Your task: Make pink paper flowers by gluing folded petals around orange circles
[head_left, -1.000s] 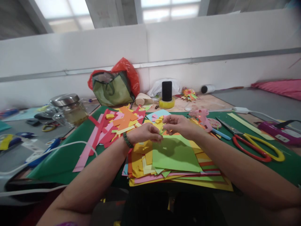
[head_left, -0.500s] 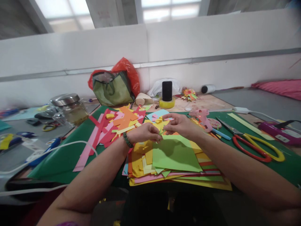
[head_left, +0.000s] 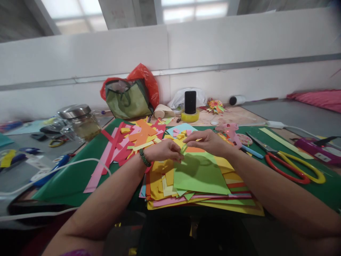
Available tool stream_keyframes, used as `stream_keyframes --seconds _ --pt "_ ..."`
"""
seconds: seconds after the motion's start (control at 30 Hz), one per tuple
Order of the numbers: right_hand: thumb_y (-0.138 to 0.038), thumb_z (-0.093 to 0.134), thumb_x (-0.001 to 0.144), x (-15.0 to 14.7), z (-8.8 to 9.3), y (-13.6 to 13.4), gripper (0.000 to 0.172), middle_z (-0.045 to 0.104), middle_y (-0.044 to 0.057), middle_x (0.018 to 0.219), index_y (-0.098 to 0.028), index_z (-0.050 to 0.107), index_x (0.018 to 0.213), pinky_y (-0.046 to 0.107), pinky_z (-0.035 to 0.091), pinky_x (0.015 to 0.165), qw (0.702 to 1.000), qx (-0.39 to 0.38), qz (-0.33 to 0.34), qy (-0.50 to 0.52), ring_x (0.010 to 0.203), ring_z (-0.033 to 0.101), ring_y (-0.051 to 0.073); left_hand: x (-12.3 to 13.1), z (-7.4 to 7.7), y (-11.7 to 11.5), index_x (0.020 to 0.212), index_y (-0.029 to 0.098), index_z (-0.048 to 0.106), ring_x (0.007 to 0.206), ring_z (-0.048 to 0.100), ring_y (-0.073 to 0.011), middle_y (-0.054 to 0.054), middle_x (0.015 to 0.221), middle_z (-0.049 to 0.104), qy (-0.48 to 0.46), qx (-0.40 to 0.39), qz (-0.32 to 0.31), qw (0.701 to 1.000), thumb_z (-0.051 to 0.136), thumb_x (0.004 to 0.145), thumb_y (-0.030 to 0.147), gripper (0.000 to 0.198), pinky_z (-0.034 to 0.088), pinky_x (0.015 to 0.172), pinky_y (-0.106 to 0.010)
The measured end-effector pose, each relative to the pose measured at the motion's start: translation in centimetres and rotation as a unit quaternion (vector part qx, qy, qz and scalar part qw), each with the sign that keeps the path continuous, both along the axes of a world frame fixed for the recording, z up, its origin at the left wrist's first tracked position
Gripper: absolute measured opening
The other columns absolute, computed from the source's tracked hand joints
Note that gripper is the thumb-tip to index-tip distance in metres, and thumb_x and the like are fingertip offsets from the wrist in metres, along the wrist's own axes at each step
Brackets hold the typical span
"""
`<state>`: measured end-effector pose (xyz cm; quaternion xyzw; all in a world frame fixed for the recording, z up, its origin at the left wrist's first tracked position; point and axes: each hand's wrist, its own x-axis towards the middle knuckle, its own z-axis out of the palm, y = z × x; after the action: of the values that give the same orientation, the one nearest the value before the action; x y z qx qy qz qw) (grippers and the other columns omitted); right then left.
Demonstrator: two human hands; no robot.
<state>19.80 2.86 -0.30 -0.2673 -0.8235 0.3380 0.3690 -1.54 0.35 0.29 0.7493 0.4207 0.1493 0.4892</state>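
My left hand (head_left: 163,151) and my right hand (head_left: 206,141) meet above a stack of coloured paper sheets (head_left: 199,177). Both pinch a small light-green paper piece (head_left: 183,148) between their fingertips. A green bead bracelet (head_left: 144,158) sits on my left wrist. The top sheet of the stack is light green, with yellow, pink and orange sheets under it. The stack rests on a dark green mat (head_left: 74,177).
Scrap strips (head_left: 128,142) in red, pink and orange lie at left. Large red-and-yellow scissors (head_left: 290,165), a pink glue gun (head_left: 229,131) and a purple device (head_left: 317,145) lie at right. A glass jar (head_left: 80,122), a green bag (head_left: 126,97) and a phone on a tape roll (head_left: 190,106) stand behind.
My right hand's fingers have lowered and closed tighter on the small green piece. The view has shifted slightly. My left hand has stayed in place.
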Motion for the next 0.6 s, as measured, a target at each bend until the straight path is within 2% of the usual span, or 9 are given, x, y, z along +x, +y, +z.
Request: stream_keyframes --seconds 0.2,0.37,0.43,0.6 --pt "-0.041 0.069 0.076 -0.1 0.22 -0.52 0.025 0.075 0.006 0.079 -0.018 0.078 0.082 0.029 0.051 0.064 0.999 -0.022 -0.015 -0.039 0.07 0.065 0.017 -0.07 -0.04 0.05 0.065 0.013 0.07 0.059 0.06 -0.0099 -0.002 0.064 0.07 0.02 0.022 -0.009 1.0 0.071 0.072 0.033 0.021 0.046 0.059 -0.019" --pt "-0.053 0.067 0.076 -0.17 0.4 -0.56 0.039 0.072 0.004 0.076 -0.016 0.076 0.084 0.028 0.054 0.063 0.993 -0.121 0.003 0.02 0.066 0.067 0.016 -0.21 0.27 0.03 0.07 0.013 0.072 0.063 0.062 -0.0103 -0.004 0.07 0.072 -0.039 -0.059 -0.025 0.997 0.078 0.067 0.041 0.029 0.05 0.065 -0.021" --pt "-0.054 0.072 0.072 -0.06 0.4 -0.43 0.041 0.072 0.004 0.077 -0.017 0.075 0.089 0.028 0.055 0.065 0.986 -0.16 0.013 0.048 0.068 0.068 0.016 -0.36 0.45 0.05 0.072 0.013 0.073 0.063 0.062 -0.0094 -0.004 0.071 0.073 -0.057 -0.08 -0.031 0.995 0.08 0.065 0.043 0.031 0.05 0.065 -0.02" --pt "-0.042 0.084 0.059 0.16 0.17 -0.13 0.04 0.073 0.003 0.076 -0.018 0.075 0.09 0.03 0.055 0.065 0.972 -0.224 0.022 0.07 0.068 0.068 0.017 -0.6 0.39 0.23 0.072 0.014 0.074 0.063 0.061 -0.0092 -0.004 0.071 0.073 -0.05 -0.073 -0.028 0.996 0.081 0.065 0.045 0.033 0.05 0.065 -0.02"
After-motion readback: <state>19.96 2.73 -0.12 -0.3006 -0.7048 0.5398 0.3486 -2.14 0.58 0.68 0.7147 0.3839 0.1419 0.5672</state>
